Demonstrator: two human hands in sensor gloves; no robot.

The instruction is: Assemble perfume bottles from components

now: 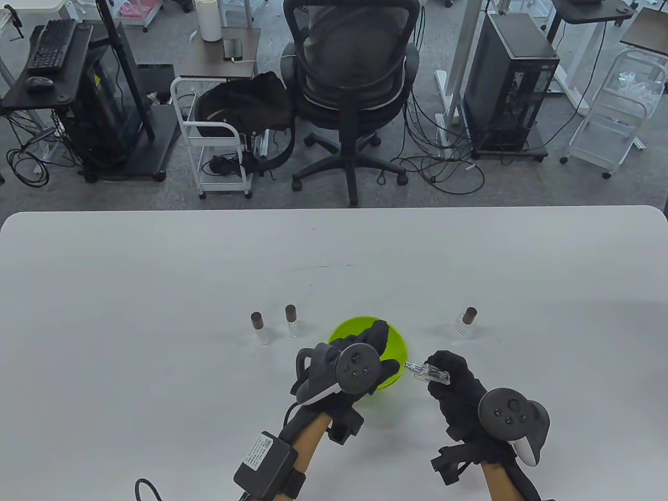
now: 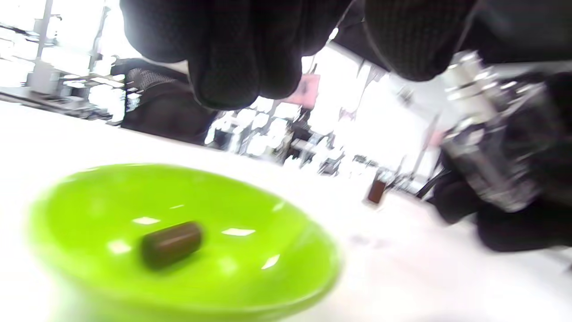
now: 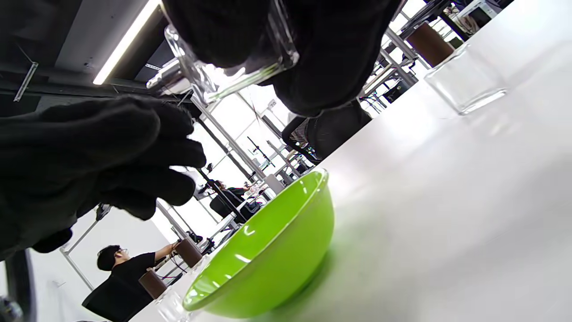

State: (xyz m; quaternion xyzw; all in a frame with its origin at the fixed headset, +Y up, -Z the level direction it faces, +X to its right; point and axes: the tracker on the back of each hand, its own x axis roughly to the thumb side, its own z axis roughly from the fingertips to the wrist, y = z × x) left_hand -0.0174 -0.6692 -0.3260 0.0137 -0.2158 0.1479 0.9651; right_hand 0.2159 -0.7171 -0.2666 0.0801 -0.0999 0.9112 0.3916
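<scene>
Table view: right hand (image 1: 453,377) pinches clear glass bottle (image 1: 429,372); left hand (image 1: 360,360) relaxed over glossy green bowl (image 1: 399,348) (rounded brown cap (image 2: 171,243) inside).

Even, bright overhead light in the table view; the counter (image 1: 156,271) shows only faint shadows. The left wrist view is motion-blurred and overexposed behind the green bowl (image 2: 277,250). The right wrist view is sharper, with a ceiling strip light (image 3: 127,40) glaring above the bowl.
</scene>
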